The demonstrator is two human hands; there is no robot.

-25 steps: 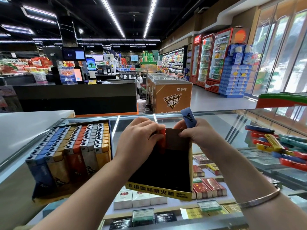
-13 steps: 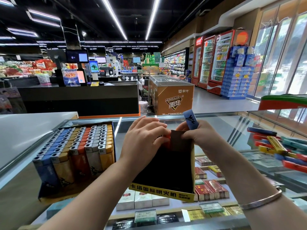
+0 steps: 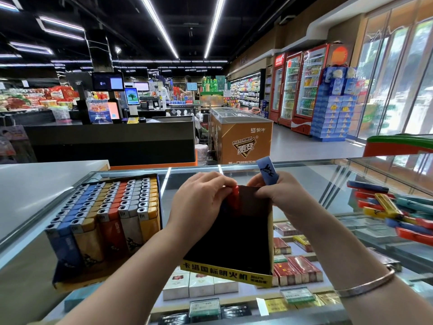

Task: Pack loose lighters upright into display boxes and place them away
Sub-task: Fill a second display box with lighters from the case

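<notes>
One red lighter (image 3: pixel 234 199) upright at box (image 3: pixel 234 242) rear, blue lighter (image 3: pixel 268 173) tilted

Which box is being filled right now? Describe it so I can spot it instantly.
On the glass counter, two display boxes sit side by side. The one being filled is the box on the right, between the left hand and the right hand. Unlike the full box, its dark inside is nearly bare, with one red lighter.

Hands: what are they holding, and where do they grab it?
The left hand pinches a red lighter near its top, at the box's back corner. The right hand grips a blue lighter by its lower end.
</notes>
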